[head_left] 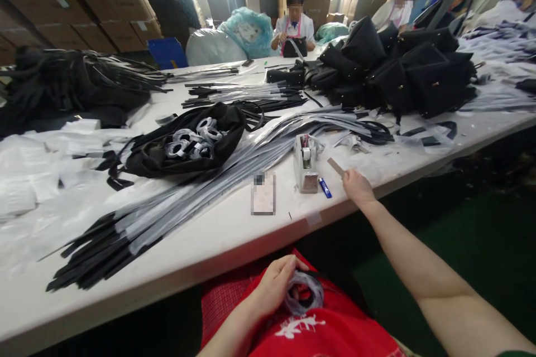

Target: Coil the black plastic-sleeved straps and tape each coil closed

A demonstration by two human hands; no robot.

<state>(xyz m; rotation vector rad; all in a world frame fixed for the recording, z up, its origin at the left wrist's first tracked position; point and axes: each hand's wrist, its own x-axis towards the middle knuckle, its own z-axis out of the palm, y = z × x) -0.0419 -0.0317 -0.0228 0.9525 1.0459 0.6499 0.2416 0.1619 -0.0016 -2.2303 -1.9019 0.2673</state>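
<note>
In the head view my left hand (276, 281) is closed on a coiled strap (310, 304) wrapped in clear plastic, held over a red apron (339, 334). My right hand (359, 188) is at the table's front edge, pinching one end of a short, flat, grey-tan strip (336, 168). Left of that hand stands a white tape dispenser (298, 164). Between them lies a small blue object (325, 188), perhaps a lighter. A blurred, flat rectangular item (263, 201) rests left of the dispenser.
Long plastic-sleeved straps (201, 187) stretch diagonally over the white table (234, 234). A black bag (151, 159) holds several coiled straps (184, 145). Black handbags (402, 72) are heaped at the back right, more straps (62, 78) at the left. A person (310, 36) works across the table.
</note>
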